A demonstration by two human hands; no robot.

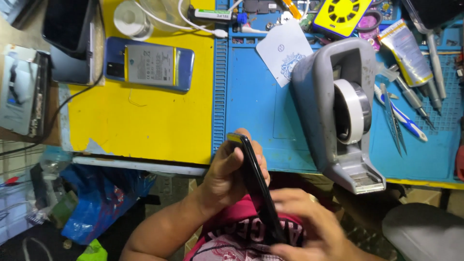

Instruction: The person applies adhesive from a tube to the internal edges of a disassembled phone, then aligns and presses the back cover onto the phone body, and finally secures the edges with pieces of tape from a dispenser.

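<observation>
Below the bench edge, your left hand (227,169) is curled around a black phone (256,186) held edge-on, while your right hand (309,222), fingers loosely bent, touches its lower end. Beyond lie a blue mat (261,111), a grey tape dispenser (338,111) and a blue phone (150,64) on yellow. Blur hides your right fingertips' grip.

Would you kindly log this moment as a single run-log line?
left hand: holds black phone edge-up | right hand: on phone's lower end, blurred | nearby: grey tape dispenser, blue mat

glossy black phone (256,181), matt grey plastic tape dispenser (319,96), ribbed blue rubbery mat (251,96).
</observation>
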